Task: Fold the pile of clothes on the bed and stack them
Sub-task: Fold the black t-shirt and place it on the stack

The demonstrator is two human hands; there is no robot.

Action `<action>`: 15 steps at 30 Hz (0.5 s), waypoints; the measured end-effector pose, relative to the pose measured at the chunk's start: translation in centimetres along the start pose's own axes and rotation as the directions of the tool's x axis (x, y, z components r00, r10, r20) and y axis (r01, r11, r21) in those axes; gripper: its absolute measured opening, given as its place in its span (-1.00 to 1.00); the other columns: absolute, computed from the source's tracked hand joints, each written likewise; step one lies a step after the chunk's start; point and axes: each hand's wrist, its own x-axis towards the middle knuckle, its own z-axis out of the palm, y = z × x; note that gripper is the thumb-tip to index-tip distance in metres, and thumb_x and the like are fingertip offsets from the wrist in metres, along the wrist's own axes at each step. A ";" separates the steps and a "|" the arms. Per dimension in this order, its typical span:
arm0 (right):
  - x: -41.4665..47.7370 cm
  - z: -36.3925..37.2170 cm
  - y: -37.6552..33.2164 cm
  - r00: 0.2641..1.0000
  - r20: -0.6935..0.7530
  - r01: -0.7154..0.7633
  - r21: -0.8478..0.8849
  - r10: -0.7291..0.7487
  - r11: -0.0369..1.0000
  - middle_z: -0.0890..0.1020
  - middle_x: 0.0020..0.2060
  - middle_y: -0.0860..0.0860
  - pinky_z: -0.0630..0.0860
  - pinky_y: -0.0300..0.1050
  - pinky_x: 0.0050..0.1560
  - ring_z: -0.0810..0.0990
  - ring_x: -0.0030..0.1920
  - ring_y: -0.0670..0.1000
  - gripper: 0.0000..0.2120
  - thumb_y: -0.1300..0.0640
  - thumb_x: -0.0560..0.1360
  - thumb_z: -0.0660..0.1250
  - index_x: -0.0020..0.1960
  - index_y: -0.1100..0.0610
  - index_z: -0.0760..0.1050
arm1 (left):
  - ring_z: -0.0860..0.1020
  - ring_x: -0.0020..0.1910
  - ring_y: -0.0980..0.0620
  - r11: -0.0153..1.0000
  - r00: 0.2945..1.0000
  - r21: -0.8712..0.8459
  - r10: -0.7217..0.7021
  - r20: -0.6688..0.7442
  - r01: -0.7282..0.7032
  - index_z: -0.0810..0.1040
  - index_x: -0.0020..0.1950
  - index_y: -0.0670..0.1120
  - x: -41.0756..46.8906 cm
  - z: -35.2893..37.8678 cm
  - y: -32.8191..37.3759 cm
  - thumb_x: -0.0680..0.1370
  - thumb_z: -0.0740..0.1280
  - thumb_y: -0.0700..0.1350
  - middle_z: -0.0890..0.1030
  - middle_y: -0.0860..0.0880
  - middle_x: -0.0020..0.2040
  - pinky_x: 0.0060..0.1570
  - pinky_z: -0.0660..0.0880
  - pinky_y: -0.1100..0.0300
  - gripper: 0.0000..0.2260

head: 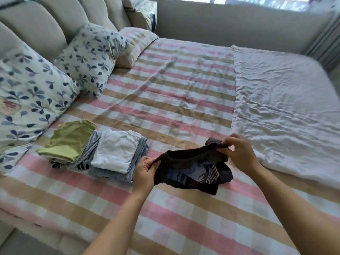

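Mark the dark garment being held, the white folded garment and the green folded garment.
dark garment [191, 170]: head view, on its printed middle panel.
white folded garment [116, 150]: head view, middle of its top face.
green folded garment [68, 140]: head view, middle of its top face.

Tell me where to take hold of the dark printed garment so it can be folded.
Probably best: take the dark garment by its top edge, one grip at each end, coming from the near side. That edge is stretched between the left hand and right hand, while the rest hangs bunched onto the bed.
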 end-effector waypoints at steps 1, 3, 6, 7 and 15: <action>-0.6 -0.8 -0.5 1.000 -0.030 -0.001 0.014 0.001 1.000 0.52 -0.26 0.11 0.28 -0.18 -0.20 0.46 -0.20 0.12 -0.92 0.31 0.36 0.45 -0.23 0.25 0.55 | 0.48 -0.27 0.11 0.999 0.999 0.011 0.044 0.004 -0.044 0.54 -0.25 0.06 0.4 -0.3 1.3 0.51 0.32 -0.28 0.49 0.01 -0.28 -0.24 0.39 0.44 -0.75; -1.6 -2.3 -1.4 0.996 -0.093 -0.004 0.034 0.007 0.999 0.56 -0.27 0.11 0.31 -0.23 -0.23 0.50 -0.21 0.12 -0.92 0.27 0.41 0.42 -0.21 0.23 0.52 | 0.50 -0.26 0.08 0.993 0.993 0.016 0.117 0.013 -0.117 0.55 -0.25 0.06 1.1 -0.8 3.9 0.51 0.32 -0.27 0.53 0.05 -0.29 -0.20 0.41 0.35 -0.76; -2.9 -4.0 -2.4 0.983 -0.184 0.000 0.071 0.013 0.997 0.50 -0.37 -0.04 0.31 -0.29 -0.27 0.46 -0.31 0.01 -0.88 0.23 0.45 0.37 -0.22 0.14 0.45 | 0.49 -0.29 0.09 0.973 0.973 0.042 0.225 0.041 -0.227 0.54 -0.26 0.07 1.8 -1.4 6.9 0.52 0.32 -0.22 0.54 0.04 -0.31 -0.23 0.40 0.28 -0.77; -3.4 -4.5 -2.8 0.977 -0.215 0.007 0.071 0.009 0.997 0.48 -0.39 -0.08 0.30 -0.33 -0.29 0.45 -0.33 -0.04 -0.85 0.21 0.46 0.36 -0.23 0.11 0.42 | 0.50 -0.28 0.07 0.964 0.965 0.061 0.258 0.050 -0.261 0.55 -0.25 0.06 2.0 -1.6 7.8 0.52 0.32 -0.20 0.56 0.02 -0.31 -0.23 0.41 0.28 -0.80; -6.1 -9.3 -6.5 0.962 -0.272 0.042 0.091 -0.016 0.995 0.57 -0.36 -0.16 0.34 -0.46 -0.23 0.52 -0.27 -0.25 -0.74 0.17 0.47 0.36 -0.25 -0.17 0.47 | 0.50 -0.26 0.25 0.840 0.863 0.200 0.497 0.090 -0.504 0.50 -0.24 0.04 2.0 -4.0 13.5 0.44 0.41 -0.22 0.52 0.16 -0.30 -0.22 0.36 0.49 -0.82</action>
